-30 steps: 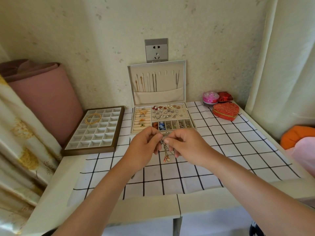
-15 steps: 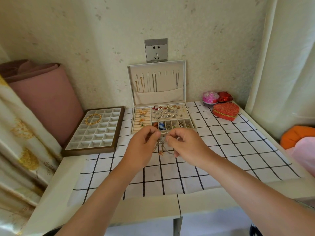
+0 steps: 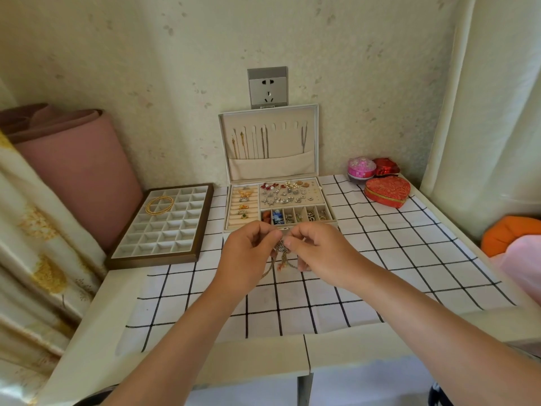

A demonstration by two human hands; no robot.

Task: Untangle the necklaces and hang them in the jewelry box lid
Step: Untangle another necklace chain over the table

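Both hands are held close together over the bench point(image 3: 87, 332), and the tangled necklaces point(image 3: 282, 253) hang between them. The left hand point(image 3: 248, 253) and the right hand point(image 3: 319, 253) each have the fingers point(image 3: 292, 241) curled and pinching the knot, one from each side. I think this is to pull the chains apart gently. Because the knot is held up, the loose ends fall below the fingers, so it is easier to see which chain goes where. Whether these ends touch the checked cloth point(image 3: 292, 303) I cannot tell. Just behind the fingers is the open jewelry box point(image 3: 333, 221). Its lid point(image 3: 287, 142) stands upright against the wall, so chains can hang straight there. Some chains point(image 3: 265, 142) hang in it already, with free hooks point(image 3: 284, 126) beside them, probably for the tangled ones. The untangling seems not yet finished.
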